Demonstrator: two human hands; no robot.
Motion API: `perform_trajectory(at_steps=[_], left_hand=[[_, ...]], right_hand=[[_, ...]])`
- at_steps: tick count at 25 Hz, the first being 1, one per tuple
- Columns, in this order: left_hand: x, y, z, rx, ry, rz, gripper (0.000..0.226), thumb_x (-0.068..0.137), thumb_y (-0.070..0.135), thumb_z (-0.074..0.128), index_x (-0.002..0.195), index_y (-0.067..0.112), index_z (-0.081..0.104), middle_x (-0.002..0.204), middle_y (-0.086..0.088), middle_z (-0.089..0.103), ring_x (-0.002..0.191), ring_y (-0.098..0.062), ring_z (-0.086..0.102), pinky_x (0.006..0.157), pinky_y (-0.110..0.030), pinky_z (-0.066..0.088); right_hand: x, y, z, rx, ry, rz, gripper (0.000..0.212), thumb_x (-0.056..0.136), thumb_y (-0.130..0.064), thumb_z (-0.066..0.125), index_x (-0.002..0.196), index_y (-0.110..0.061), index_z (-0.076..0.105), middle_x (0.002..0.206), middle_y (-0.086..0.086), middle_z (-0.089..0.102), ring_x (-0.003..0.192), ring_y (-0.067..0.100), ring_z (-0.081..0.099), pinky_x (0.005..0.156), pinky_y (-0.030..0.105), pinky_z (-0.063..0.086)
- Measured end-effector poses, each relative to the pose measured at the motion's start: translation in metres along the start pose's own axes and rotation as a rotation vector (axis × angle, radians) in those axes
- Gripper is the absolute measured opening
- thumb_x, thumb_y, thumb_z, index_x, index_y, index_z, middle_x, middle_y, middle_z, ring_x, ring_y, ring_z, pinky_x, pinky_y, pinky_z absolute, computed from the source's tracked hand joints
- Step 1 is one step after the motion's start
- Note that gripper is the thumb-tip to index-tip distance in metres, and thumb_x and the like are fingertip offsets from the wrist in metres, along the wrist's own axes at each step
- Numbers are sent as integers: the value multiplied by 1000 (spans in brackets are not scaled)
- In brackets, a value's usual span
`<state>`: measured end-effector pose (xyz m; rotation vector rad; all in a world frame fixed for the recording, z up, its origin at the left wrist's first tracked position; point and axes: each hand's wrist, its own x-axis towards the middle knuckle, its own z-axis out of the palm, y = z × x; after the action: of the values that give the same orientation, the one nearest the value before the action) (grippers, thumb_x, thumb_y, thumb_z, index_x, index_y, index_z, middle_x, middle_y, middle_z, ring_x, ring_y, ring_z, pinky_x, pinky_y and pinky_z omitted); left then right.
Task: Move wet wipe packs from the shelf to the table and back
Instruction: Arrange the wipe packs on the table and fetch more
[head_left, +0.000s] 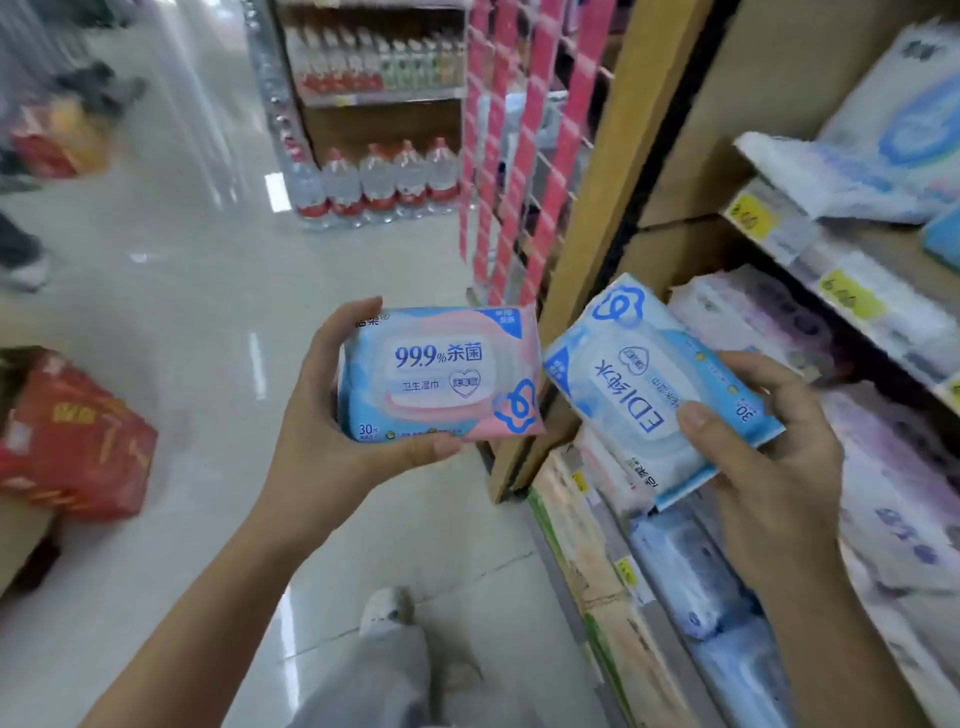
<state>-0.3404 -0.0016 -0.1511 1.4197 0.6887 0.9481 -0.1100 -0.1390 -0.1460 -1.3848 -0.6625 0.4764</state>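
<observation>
My left hand (332, 410) grips a pink and blue wet wipe pack (441, 374) by its left end, label up, over the aisle floor. My right hand (769, 441) grips a light blue and white wet wipe pack (644, 384), thumb on its top face, tilted, just in front of the shelf (810, 260) on the right. The two packs nearly touch at their inner corners. More wipe and tissue packs (701, 577) lie on the shelf's lower levels.
The shelf unit's wooden end panel (613, 208) stands just behind the packs. Red boxes (78, 441) sit on a surface at the left edge. Water bottles (384, 182) line a far shelf. Glossy tiled floor (208, 260) spreads ahead; my leg and shoe (384, 613) are below.
</observation>
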Motion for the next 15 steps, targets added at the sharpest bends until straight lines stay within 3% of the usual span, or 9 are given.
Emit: perform_trajectory(at_steps=[3, 5, 8, 11, 13, 15], left_hand=[[-57, -1, -70, 19, 307, -38, 102, 39, 4, 94, 120, 45, 47, 122, -2, 61, 96, -17, 69, 64, -25, 58], [-99, 2, -110, 11, 524, -43, 97, 40, 0, 86, 117, 45, 46, 119, 1, 62, 92, -10, 69, 63, -20, 56], [-170, 5, -167, 33, 801, -17, 105, 35, -5, 88, 118, 43, 46, 120, 5, 62, 99, -11, 67, 68, -21, 56], [-239, 6, -216, 7, 1050, 5, 106, 35, 12, 95, 122, 44, 44, 126, 2, 60, 108, -19, 64, 71, -25, 57], [-282, 8, -250, -7, 1202, 7, 113, 28, 24, 95, 125, 47, 42, 125, 5, 61, 106, -14, 65, 70, -23, 56], [-317, 11, -285, -8, 1319, 9, 114, 31, 20, 88, 130, 45, 38, 128, 6, 59, 107, -12, 64, 70, -23, 56]], right_hand=[[-5, 16, 86, 33, -280, 64, 66, 43, -55, 87, 99, -27, 64, 104, 0, 68, 94, 20, 67, 76, 33, 56], [-17, 20, 146, 57, -477, 76, 63, 45, -52, 88, 99, -30, 64, 104, -2, 67, 93, 18, 67, 75, 31, 56], [-59, 19, 240, 99, -792, 93, 49, 56, -25, 86, 99, -25, 62, 104, 2, 64, 90, 17, 68, 68, 24, 56], [-117, 17, 324, 134, -1040, 148, 53, 55, -2, 81, 101, -18, 61, 104, 9, 64, 85, 16, 69, 64, 24, 56], [-164, 19, 375, 155, -1158, 172, 53, 56, -4, 84, 101, -18, 61, 103, 9, 65, 84, 16, 70, 63, 24, 56], [-209, 22, 420, 176, -1242, 189, 49, 57, -6, 83, 99, -21, 62, 100, 5, 67, 83, 17, 70, 63, 24, 56]])
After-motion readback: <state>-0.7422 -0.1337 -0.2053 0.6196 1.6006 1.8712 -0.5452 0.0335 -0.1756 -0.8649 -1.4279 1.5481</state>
